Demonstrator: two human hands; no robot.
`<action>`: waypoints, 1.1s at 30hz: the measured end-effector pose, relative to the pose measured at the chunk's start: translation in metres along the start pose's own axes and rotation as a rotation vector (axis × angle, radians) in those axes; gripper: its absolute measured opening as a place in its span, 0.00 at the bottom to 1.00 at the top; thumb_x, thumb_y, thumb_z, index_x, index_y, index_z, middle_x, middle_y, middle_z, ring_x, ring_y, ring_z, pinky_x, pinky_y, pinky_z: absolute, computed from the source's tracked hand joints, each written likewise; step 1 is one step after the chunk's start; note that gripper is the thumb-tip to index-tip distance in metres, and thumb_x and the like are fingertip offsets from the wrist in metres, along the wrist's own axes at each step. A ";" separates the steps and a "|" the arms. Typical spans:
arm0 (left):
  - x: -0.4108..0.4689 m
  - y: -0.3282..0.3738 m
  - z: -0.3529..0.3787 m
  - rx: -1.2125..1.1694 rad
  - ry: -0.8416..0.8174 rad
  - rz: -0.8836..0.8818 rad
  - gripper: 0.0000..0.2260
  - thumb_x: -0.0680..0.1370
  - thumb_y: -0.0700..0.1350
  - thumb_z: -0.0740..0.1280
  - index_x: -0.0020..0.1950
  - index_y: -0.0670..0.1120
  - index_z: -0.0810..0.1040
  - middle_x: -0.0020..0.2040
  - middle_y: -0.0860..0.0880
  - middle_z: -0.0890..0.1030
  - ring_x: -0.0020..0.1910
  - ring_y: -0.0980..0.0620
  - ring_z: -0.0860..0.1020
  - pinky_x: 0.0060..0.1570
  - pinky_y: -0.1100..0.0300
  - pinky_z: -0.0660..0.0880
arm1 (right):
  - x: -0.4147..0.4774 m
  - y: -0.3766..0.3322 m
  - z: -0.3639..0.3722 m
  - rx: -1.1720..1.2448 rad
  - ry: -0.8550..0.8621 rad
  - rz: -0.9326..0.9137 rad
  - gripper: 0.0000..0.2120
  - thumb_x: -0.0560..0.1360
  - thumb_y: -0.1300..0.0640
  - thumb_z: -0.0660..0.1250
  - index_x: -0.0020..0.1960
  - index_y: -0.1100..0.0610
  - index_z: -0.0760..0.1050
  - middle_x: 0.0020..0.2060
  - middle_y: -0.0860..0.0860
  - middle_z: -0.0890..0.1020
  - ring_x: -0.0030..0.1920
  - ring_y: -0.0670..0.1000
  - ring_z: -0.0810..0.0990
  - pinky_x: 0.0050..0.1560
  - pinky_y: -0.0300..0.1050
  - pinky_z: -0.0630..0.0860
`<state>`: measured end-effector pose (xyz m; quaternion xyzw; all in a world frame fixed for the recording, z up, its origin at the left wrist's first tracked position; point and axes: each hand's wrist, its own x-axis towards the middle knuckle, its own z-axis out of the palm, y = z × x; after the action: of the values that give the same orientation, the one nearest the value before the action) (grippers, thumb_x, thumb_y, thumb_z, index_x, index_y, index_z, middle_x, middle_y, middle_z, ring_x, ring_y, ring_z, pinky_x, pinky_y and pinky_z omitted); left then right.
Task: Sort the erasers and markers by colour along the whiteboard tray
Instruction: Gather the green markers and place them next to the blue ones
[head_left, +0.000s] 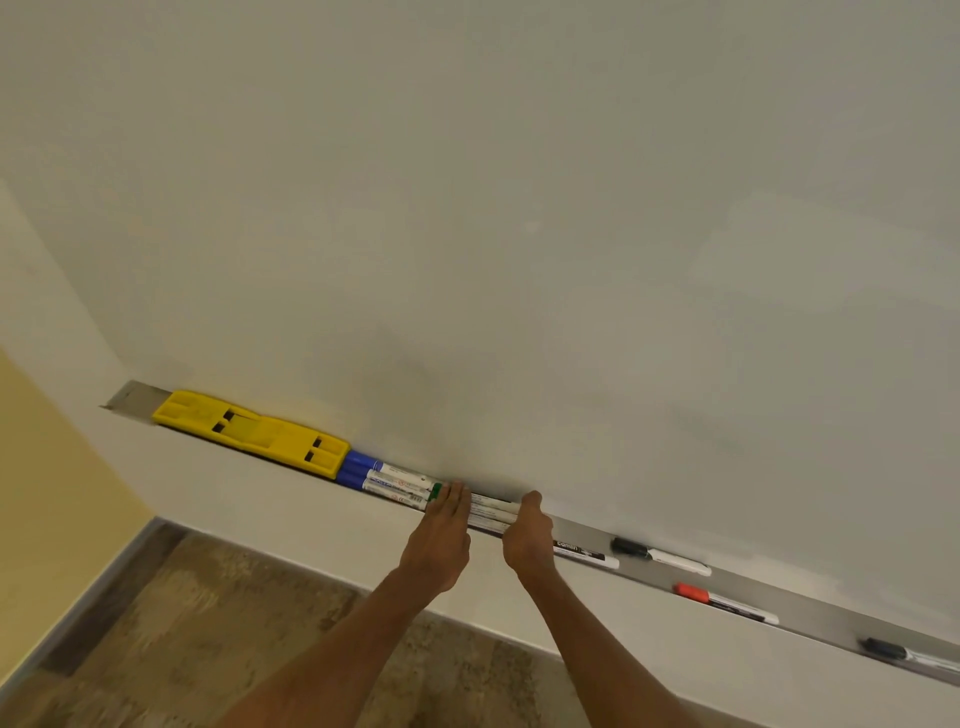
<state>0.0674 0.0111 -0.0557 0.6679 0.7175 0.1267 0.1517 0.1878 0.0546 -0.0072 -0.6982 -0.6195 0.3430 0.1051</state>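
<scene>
Two yellow erasers (249, 434) lie end to end at the left end of the metal whiteboard tray (831, 610). Several blue-capped markers (363, 470) lie bunched right after them. After those comes a bunch of green-capped markers (493, 512). My left hand (441, 535) rests flat, fingers straight, over their green caps. My right hand (527, 535) is curled around their tail ends, thumb against the board. Further right lie a black marker (587, 555), a second black-capped marker (660, 555), a red-capped marker (724, 603) and a dark-capped marker (904, 656).
The whiteboard (519, 234) fills the upper view and is blank. Below the tray are a pale wall (311, 519) and a brown patterned floor (208, 649). A yellow wall (47, 493) meets it at the left.
</scene>
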 end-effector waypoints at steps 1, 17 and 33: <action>0.000 0.000 0.000 -0.005 0.003 0.003 0.28 0.82 0.43 0.55 0.78 0.42 0.45 0.79 0.44 0.46 0.79 0.47 0.45 0.76 0.57 0.47 | 0.000 0.000 -0.001 -0.023 0.005 -0.004 0.18 0.75 0.72 0.54 0.63 0.62 0.62 0.55 0.64 0.75 0.53 0.62 0.78 0.53 0.54 0.77; -0.001 -0.002 0.000 -0.023 0.009 -0.009 0.28 0.81 0.43 0.56 0.78 0.42 0.47 0.79 0.44 0.49 0.79 0.48 0.47 0.76 0.57 0.46 | 0.010 0.015 -0.012 0.192 0.175 -0.014 0.16 0.73 0.73 0.52 0.54 0.61 0.72 0.50 0.61 0.79 0.45 0.58 0.78 0.45 0.51 0.80; 0.002 0.001 0.003 0.002 0.033 0.005 0.27 0.81 0.43 0.55 0.78 0.42 0.47 0.79 0.44 0.49 0.79 0.48 0.47 0.77 0.56 0.45 | 0.017 0.026 -0.010 0.187 0.134 0.091 0.08 0.75 0.69 0.60 0.51 0.59 0.72 0.49 0.60 0.78 0.46 0.59 0.79 0.46 0.51 0.79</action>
<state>0.0690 0.0128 -0.0579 0.6676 0.7184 0.1373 0.1390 0.2145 0.0674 -0.0207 -0.7340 -0.5441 0.3563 0.1956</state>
